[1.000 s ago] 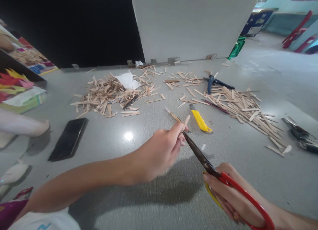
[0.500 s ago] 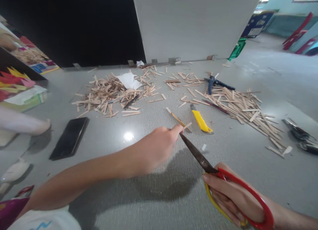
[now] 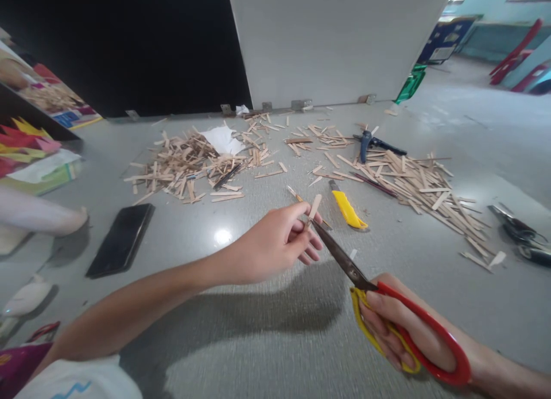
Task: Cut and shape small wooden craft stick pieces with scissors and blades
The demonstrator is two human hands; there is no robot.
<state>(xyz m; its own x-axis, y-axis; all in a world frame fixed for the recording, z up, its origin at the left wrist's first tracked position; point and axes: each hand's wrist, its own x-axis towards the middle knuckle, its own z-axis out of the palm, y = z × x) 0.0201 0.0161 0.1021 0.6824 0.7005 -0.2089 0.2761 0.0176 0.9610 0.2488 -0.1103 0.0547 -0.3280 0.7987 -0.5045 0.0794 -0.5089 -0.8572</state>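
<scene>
Handwork above a grey table (image 3: 430,255), looking forward and down: pinching one pale wooden stick (image 3: 315,206) between thumb and forefinger of the left hand (image 3: 275,241), near the middle of the scene, with the other fingers loosely parted and holding nothing visible. Gripping scissors (image 3: 353,272) by their red and yellow loops in the right hand (image 3: 400,318), with fingers curled around the handles, and pointing nearly closed blades left and far, right beside the stick; not telling for sure about contact. Judging from this pose, calling for pinching firmly, tucking loose fingertips behind the blade line, seating wood deep towards the pivot instead of the tips, and squeezing slowly to avoid splitting. Lying just beyond the left fingers: thin brush-like tool (image 3: 297,196), then yellow cutter (image 3: 346,209) to its right, with more sticks spreading in a left heap (image 3: 181,169) and a right heap (image 3: 430,183). Checking for writing: finding no legible word or brand; making out a pale label (image 3: 441,54) on the far-right blue crate (image 3: 450,36), too blurred for reading; spotting a blue zigzag, seemingly decorative, on near-left white cloth (image 3: 103,379); seeing no readable name on the dark phone (image 3: 120,241) at left.
</scene>
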